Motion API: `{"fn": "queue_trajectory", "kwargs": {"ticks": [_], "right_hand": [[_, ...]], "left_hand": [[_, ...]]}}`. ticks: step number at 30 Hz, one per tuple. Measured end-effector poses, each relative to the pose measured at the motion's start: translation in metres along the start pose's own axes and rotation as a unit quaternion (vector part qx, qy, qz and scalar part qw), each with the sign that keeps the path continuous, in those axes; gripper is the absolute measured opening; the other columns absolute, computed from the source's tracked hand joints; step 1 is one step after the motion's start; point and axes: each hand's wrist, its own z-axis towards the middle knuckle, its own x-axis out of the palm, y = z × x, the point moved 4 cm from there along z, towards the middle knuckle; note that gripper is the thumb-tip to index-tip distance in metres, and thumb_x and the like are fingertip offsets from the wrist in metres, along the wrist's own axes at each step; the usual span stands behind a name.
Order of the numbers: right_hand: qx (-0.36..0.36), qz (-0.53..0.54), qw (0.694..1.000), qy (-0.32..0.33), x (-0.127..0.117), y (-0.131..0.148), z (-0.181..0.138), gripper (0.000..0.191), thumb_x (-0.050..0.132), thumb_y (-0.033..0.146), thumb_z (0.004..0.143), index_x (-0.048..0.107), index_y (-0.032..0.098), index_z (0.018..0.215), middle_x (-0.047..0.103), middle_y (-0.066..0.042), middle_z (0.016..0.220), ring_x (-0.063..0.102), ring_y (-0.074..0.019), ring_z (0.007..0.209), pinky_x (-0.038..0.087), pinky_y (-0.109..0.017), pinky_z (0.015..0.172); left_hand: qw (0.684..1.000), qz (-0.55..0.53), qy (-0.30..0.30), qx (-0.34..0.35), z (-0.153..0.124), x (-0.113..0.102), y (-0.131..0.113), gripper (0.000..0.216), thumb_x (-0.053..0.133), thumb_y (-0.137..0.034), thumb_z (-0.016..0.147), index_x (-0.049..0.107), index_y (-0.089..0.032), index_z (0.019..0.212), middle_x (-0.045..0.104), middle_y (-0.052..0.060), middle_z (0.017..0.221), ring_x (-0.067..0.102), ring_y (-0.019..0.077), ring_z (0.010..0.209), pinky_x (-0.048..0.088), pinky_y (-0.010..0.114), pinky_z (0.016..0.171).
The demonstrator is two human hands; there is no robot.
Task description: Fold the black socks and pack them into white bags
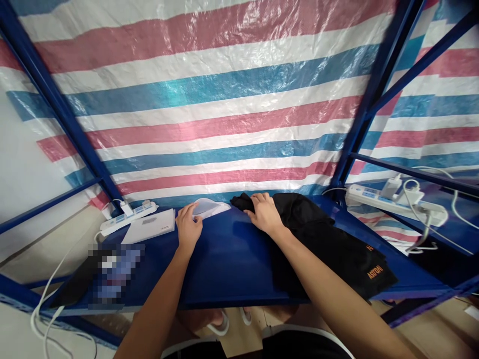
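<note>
Black shorts [299, 344] sit nearest, below the blue surface [224, 269]. Well left of the black garment [337, 257] lie a white power strip [129, 218] and a flat white box or booklet [155, 227]. Closer to it, the left hand [189, 224] touches a translucent, white-rimmed piece [211, 208]. At the garment's left end, the right hand [265, 212] rests on fabric. Whether either grip is clamped, I cannot tell. Right of the garment lies another power strip [392, 205].

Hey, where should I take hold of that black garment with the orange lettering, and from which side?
I'd grip the black garment by its bunched far-left end, coming from above, where your right hand rests. The cloth gathers into raised folds there, likely easier to pinch; the part with orange lettering lies flatter on the blue tabletop.
</note>
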Motion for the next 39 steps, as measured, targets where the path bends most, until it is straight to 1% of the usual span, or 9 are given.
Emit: {"fn": "queue_trajectory", "kwargs": {"ticks": [5, 9, 12, 16, 21, 24, 29, 34, 39], "right_hand": [[0.085, 0.279, 0.95, -0.11, -0.006, -0.004, 0.005, 0.049, 0.073, 0.051, 0.095, 0.066, 0.019, 0.131, 0.071, -0.015, 0.124, 0.064, -0.0351, 0.114, 0.057, -0.054, 0.103], [0.01, 0.502, 0.862, -0.075, -0.004, 0.031, 0.004, 0.045, 0.076, 0.052, 0.093, 0.062, 0.024, 0.125, 0.071, -0.009, 0.125, 0.071, -0.0254, 0.103, 0.062, -0.046, 0.098], [-0.035, 0.539, 0.839, -0.058, -0.005, 0.057, 0.001, 0.037, 0.079, 0.044, 0.089, 0.062, 0.024, 0.116, 0.07, -0.007, 0.119, 0.07, -0.0244, 0.107, 0.061, -0.043, 0.099], [-0.066, 0.492, 0.866, -0.059, -0.004, 0.069, -0.001, 0.029, 0.08, 0.034, 0.085, 0.063, 0.023, 0.107, 0.069, -0.006, 0.115, 0.07, -0.0225, 0.103, 0.06, -0.041, 0.099], [-0.033, 0.474, 0.878, -0.063, -0.002, 0.059, 0.0, 0.027, 0.075, 0.035, 0.089, 0.062, 0.023, 0.11, 0.069, -0.005, 0.11, 0.07, -0.0237, 0.103, 0.059, -0.04, 0.098], [-0.048, 0.403, 0.913, -0.044, -0.003, 0.061, -0.002, 0.024, 0.074, 0.032, 0.087, 0.063, 0.023, 0.106, 0.07, -0.007, 0.111, 0.069, -0.0252, 0.101, 0.058, -0.04, 0.095], [-0.125, 0.26, 0.957, -0.029, 0.0, 0.064, -0.003, 0.037, 0.072, 0.026, 0.085, 0.065, 0.022, 0.121, 0.07, -0.012, 0.131, 0.062, -0.0333, 0.125, 0.048, -0.052, 0.11], [-0.199, 0.102, 0.975, 0.002, 0.004, 0.061, -0.001, 0.045, 0.07, 0.024, 0.089, 0.065, 0.018, 0.133, 0.069, -0.016, 0.135, 0.044, -0.0393, 0.147, 0.038, -0.06, 0.12], [-0.197, -0.018, 0.98, 0.002, -0.001, 0.07, -0.001, 0.041, 0.068, 0.02, 0.086, 0.071, 0.009, 0.125, 0.049, -0.024, 0.158, 0.021, -0.0455, 0.161, 0.028, -0.065, 0.128]], "left_hand": [[1.0, -0.005, 0.027, 0.011, -0.005, 0.009, -0.009, 0.064, 0.055, -0.003, 0.08, 0.067, -0.027, 0.139, 0.069, 0.01, 0.144, 0.06, 0.0379, 0.133, 0.048, 0.058, 0.109], [0.998, -0.023, 0.048, 0.034, -0.01, 0.015, -0.022, 0.051, 0.055, -0.009, 0.089, 0.07, -0.027, 0.134, 0.071, 0.009, 0.14, 0.063, 0.0355, 0.13, 0.048, 0.054, 0.107], [0.996, -0.03, 0.067, 0.049, -0.012, 0.019, -0.032, 0.037, 0.053, -0.016, 0.097, 0.073, -0.027, 0.125, 0.075, 0.008, 0.131, 0.065, 0.0336, 0.122, 0.049, 0.052, 0.103], [0.995, -0.026, 0.082, 0.049, -0.015, 0.022, -0.041, 0.049, 0.053, -0.008, 0.088, 0.069, -0.027, 0.131, 0.075, 0.009, 0.13, 0.065, 0.0351, 0.12, 0.05, 0.05, 0.097], [0.994, -0.039, 0.092, 0.043, -0.018, 0.028, -0.043, 0.075, 0.055, 0.0, 0.076, 0.06, -0.029, 0.144, 0.068, 0.01, 0.142, 0.061, 0.0369, 0.131, 0.048, 0.054, 0.106], [0.991, -0.07, 0.109, 0.046, -0.021, 0.032, -0.044, 0.076, 0.056, 0.001, 0.074, 0.057, -0.027, 0.145, 0.066, 0.012, 0.143, 0.061, 0.0362, 0.13, 0.05, 0.053, 0.107], [0.983, -0.142, 0.108, 0.037, -0.02, 0.031, -0.047, 0.069, 0.059, 0.0, 0.075, 0.058, -0.025, 0.139, 0.064, 0.012, 0.138, 0.063, 0.0328, 0.129, 0.054, 0.051, 0.108], [0.981, -0.156, 0.095, 0.072, -0.018, 0.019, -0.058, 0.072, 0.061, -0.004, 0.083, 0.051, -0.025, 0.151, 0.057, 0.015, 0.149, 0.056, 0.0324, 0.142, 0.046, 0.053, 0.121], [0.985, -0.115, 0.089, 0.094, -0.019, 0.01, -0.069, 0.08, 0.057, -0.002, 0.079, 0.049, -0.028, 0.155, 0.056, 0.013, 0.15, 0.054, 0.0325, 0.142, 0.044, 0.052, 0.122]]}}
